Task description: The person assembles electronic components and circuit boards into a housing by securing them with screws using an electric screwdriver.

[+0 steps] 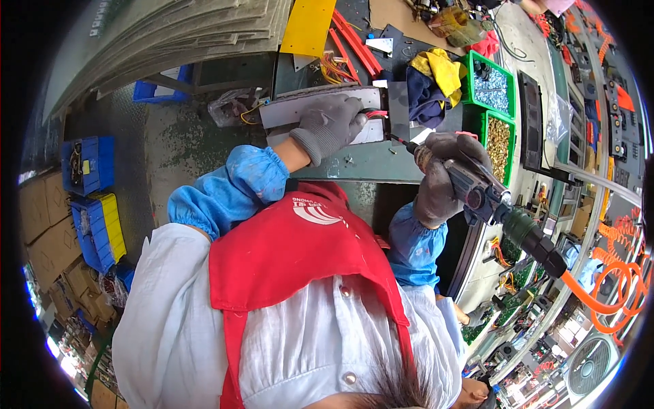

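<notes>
My left hand (pixel 330 125), in a grey work glove, is closed over a long pale metal housing (pixel 283 113) on the green workbench. Red and black wires (pixel 375 114) come out by its thumb, at the housing's right end. My right hand (pixel 439 183), gloved too, is wrapped round an air screwdriver (pixel 485 193). An orange coiled hose (pixel 586 294) runs from the tool's back end. The thin bit points left, its tip close to the housing's right end; whether it touches cannot be made out.
Green bins of silver screws (pixel 492 88) and brass-coloured screws (pixel 498 146) stand to the right. Beside them lie yellow and dark blue cloths (pixel 436 78). Red bars (pixel 357 45) and a yellow sheet (pixel 306 27) lie behind the housing. Stacked panels (pixel 184 41) are at far left.
</notes>
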A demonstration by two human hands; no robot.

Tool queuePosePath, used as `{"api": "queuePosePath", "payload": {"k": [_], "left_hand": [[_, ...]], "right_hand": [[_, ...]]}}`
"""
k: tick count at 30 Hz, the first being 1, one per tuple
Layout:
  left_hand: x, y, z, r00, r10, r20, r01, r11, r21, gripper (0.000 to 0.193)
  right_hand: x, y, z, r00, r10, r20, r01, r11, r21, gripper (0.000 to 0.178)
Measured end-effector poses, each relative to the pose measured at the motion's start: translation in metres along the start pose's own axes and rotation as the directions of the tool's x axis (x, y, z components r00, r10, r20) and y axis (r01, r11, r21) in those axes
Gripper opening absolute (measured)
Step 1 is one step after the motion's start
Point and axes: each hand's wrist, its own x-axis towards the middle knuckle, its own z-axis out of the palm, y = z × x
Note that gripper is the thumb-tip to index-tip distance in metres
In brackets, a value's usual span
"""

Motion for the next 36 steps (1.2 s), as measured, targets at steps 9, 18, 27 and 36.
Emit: {"api": "queuePosePath", "payload": {"k": [9,18,27,36], "left_hand": [[0.000,-0.001,-0.001,1.000,-0.019,0.013,0.019,1.000,0.000,0.025],[0.000,-0.001,0.002,0.999,-0.025,0.026,0.025,1.000,-0.004,0.023],[0.004,0.011,0.001,0.987,0.154,-0.050,-0.145,0.979,0.146,0.032],[0.079,0.036,-0.007,0.782,0.515,0.350,-0.614,0.730,0.298,0.033]], "right_hand": [[0.018,0.001,-0.021,0.869,0.025,0.493,-0.044,0.999,0.028,0.051],[-0.036,0.007,-0.015,0.810,0.571,0.137,-0.585,0.805,0.099,0.051],[0.008,-0.013,-0.006,1.000,-0.020,-0.003,0.020,1.000,-0.002,0.055],[0.000,-0.008,-0.002,0.999,0.033,-0.028,-0.028,0.990,0.137,0.055]]}}
